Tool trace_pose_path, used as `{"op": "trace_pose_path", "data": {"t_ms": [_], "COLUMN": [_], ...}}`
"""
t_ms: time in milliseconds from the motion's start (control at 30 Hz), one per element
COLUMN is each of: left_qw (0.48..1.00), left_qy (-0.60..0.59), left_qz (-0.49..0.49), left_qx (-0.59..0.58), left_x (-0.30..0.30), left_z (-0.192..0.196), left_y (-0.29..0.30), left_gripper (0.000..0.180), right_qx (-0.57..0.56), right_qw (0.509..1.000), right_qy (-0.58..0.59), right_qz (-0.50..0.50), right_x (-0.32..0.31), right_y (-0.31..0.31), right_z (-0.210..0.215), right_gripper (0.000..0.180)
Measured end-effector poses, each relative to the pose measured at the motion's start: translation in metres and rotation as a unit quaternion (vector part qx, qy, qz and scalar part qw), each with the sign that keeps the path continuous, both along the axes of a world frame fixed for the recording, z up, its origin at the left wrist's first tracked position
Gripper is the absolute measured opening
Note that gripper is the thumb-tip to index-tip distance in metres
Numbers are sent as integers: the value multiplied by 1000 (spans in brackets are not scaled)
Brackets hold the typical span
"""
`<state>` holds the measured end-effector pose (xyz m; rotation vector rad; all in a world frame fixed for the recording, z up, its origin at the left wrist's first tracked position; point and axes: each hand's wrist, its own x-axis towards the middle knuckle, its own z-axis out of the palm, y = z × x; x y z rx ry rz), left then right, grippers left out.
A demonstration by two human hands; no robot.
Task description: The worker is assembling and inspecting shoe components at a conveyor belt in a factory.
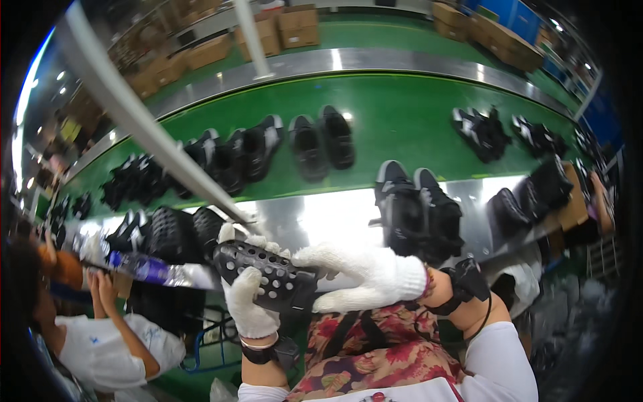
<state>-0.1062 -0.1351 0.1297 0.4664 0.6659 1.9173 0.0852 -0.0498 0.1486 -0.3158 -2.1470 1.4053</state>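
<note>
Both my hands wear white knit gloves and hold a black perforated piece [278, 278], curved like the front of a shoe. My left hand [249, 301] wraps its left end, thumb on the near side and fingertips over the far edge. At its right end, my right hand [368, 275] closes around it, the fingers partly hidden. Just beyond my right hand, a pair of black and grey shoes [405, 208] stands on the metal ledge [321, 211]. Similar black dotted pieces [173, 234] lie past my left hand.
A green conveyor belt [395, 100] carries several dark shoes [321, 144]. A white post [161, 141] slants across on the left, near a purple-labelled bottle [144, 266]. More black pieces [550, 182] lie by a cardboard box [574, 194]. A co-worker in a white shirt [110, 345] sits at left.
</note>
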Motion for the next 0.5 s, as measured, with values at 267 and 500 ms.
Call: {"op": "trace_pose_path", "data": {"t_ms": [267,500], "left_qw": [924,594], "left_qy": [361,784], "left_qz": [-123,-94], "left_qx": [-10,155], "left_x": [107,154], "left_z": [-35,-42], "left_y": [48,118], "left_gripper": [51,46], "right_qx": [-19,-229], "right_qw": [934,860], "right_qy": [-63,-151], "right_qz": [-351,-431], "right_x": [117,227], "right_y": [-32,-73], "right_z": [1,10], "right_gripper": [53,45]}}
